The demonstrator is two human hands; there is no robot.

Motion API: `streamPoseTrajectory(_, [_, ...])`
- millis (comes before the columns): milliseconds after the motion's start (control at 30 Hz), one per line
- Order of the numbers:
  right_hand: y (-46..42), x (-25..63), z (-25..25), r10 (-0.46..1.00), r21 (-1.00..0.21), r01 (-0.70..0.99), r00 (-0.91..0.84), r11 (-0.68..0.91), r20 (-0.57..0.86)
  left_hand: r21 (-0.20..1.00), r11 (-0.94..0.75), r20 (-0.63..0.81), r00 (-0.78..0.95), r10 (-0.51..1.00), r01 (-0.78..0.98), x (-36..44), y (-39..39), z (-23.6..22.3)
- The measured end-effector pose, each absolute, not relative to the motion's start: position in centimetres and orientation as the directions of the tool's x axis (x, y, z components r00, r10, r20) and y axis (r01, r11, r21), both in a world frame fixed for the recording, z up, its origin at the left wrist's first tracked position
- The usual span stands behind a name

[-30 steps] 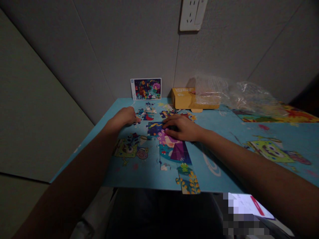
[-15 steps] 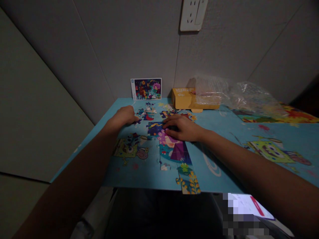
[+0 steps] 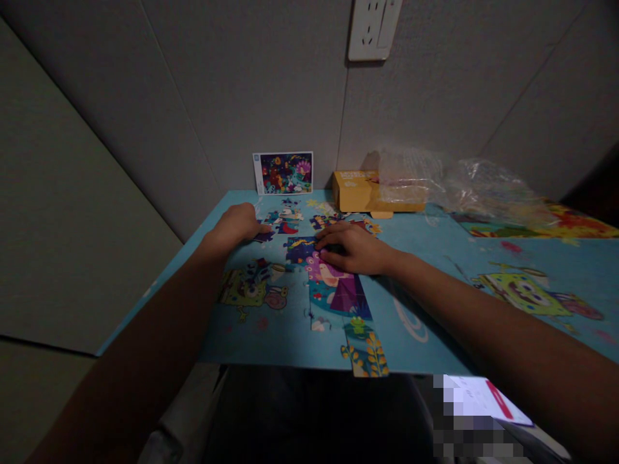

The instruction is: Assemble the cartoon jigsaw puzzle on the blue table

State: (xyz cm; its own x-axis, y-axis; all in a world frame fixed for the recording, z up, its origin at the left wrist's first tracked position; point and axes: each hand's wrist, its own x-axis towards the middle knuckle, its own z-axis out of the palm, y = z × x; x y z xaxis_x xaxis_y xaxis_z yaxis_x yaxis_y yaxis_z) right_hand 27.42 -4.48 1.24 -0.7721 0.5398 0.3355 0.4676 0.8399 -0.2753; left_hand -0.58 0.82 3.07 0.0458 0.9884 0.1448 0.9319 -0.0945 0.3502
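On the blue counter (image 3: 435, 303), I've got my left hand (image 3: 239, 224) at a dark puzzle piece (image 3: 264, 237), fingers curled over its edge, though can't tell if they're actually gripping it. My right hand (image 3: 352, 248) is lying loosely bent on the joined puzzle section (image 3: 338, 290), nothing visibly pinched. Loose pieces (image 3: 289, 227) sit just beyond, and the picture card (image 3: 287, 173) leans on the wall (image 3: 271, 84) beside a yellow box (image 3: 355, 192) with clear plastic (image 3: 411, 174) over it.
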Motion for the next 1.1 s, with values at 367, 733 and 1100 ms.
streamPoseTrajectory(367, [-5.2, 27.4, 1.5, 0.643, -0.373, 0.525, -0.589, 0.765, 0.49, 0.892, -0.342, 0.247, 0.314, 0.917, 0.295, 7.8, -3.5, 2.8])
streamPoseTrajectory(733, [-5.2, 27.4, 1.9, 0.666, -0.312, 0.599, -0.567, 0.738, 0.485, 0.94, -0.245, 0.174, 0.286, 0.942, 0.238, 8.6, -3.9, 2.5])
streamPoseTrajectory(1100, [-5.2, 27.4, 1.9, 0.644, -0.317, 0.578, -0.542, 0.752, 0.54, 0.95, -0.276, 0.21, 0.353, 0.912, 0.147, 8.1, -3.7, 2.8])
